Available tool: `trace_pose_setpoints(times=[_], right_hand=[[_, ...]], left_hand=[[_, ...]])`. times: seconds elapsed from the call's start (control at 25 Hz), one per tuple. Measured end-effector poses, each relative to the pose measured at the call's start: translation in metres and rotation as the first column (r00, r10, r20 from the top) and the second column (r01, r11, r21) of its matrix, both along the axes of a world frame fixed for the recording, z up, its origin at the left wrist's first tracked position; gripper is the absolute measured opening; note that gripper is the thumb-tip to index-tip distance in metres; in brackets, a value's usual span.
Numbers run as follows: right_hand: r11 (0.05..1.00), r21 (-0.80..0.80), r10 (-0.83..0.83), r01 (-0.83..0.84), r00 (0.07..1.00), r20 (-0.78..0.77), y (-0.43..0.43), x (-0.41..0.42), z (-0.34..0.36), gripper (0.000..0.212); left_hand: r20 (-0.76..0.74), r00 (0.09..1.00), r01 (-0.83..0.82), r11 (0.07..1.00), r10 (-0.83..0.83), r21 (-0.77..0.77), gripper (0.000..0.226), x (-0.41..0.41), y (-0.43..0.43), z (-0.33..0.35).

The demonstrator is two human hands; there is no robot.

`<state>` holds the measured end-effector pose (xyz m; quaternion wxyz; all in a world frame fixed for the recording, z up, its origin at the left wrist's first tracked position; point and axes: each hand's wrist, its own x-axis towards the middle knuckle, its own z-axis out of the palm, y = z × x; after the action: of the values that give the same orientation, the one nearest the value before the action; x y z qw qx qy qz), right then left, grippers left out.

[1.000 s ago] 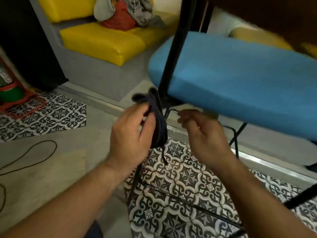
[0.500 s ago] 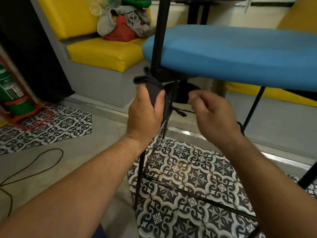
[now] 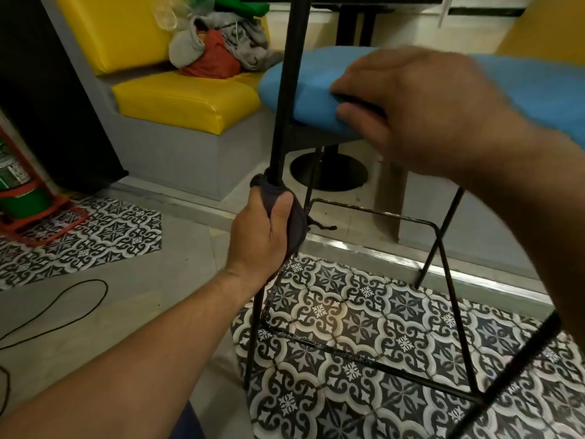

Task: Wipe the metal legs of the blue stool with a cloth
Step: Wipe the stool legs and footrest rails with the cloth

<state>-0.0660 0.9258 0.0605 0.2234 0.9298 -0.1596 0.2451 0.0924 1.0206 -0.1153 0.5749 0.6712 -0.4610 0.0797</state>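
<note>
Step in hand: wiping the front leg, mid-stroke by the look of it. The left grip [image 3: 262, 239] is closed round a dark cloth [image 3: 295, 224], and the cloth is wrapped about the black metal leg [image 3: 278, 153] approx halfway btwn seat & floor. A loose tail of cloth sticks out just right of that grip. Bare leg shows above the grip up to the seat, & below it down to the floor tiles [image 3: 364, 299].

Right of the left grip, the thin footrest rail [image 3: 373, 213] looks scuffed, w/ pale specks. The rear leg [image 3: 440, 242], further right again, has no cloth on it.

Up & right, the right grip [image 3: 421, 112] is clamped on the blue stool [image 3: 304, 83] at its seat edge, fingers curled over. It's slightly blurred, and prob. steadying the stool.

Judgement: early in the job, w/ one leg under the cloth and the other legs & rails to do.

Next move calls for a firm squeeze & a slide along the leg away from the left grip's present spot. The right grip has to hold the stool against tipping. Where a rail meets the leg below the left grip, the wrap prob. must be reset.
</note>
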Motion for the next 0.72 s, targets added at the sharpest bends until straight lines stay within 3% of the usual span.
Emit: trace_pose_setpoints(times=[0.2,0.36,0.6,0.72], right_hand=[[0.999,-0.038,0.038,-0.037,0.998,0.042,-0.003,-0.001,-0.011,0.047],[0.997,-0.033,0.078,-0.076,0.996,0.051,-0.005,0.001,-0.011,0.044],[0.996,-0.016,0.089,-0.088,0.993,0.079,-0.008,-0.001,-0.012,0.044],[0.997,-0.025,0.077,-0.075,0.993,0.085,-0.009,0.002,-0.015,0.042]], left_hand=[[0.035,0.997,-0.052,0.970,0.062,-0.237,0.019,-0.008,-0.022,0.049],[0.003,0.999,-0.047,0.974,0.049,-0.221,0.016,-0.010,-0.016,0.031],[0.044,0.996,-0.070,0.964,0.084,-0.258,0.022,-0.008,-0.028,0.064],[0.059,0.992,-0.098,0.969,0.114,-0.228,0.026,-0.007,-0.026,0.035]])
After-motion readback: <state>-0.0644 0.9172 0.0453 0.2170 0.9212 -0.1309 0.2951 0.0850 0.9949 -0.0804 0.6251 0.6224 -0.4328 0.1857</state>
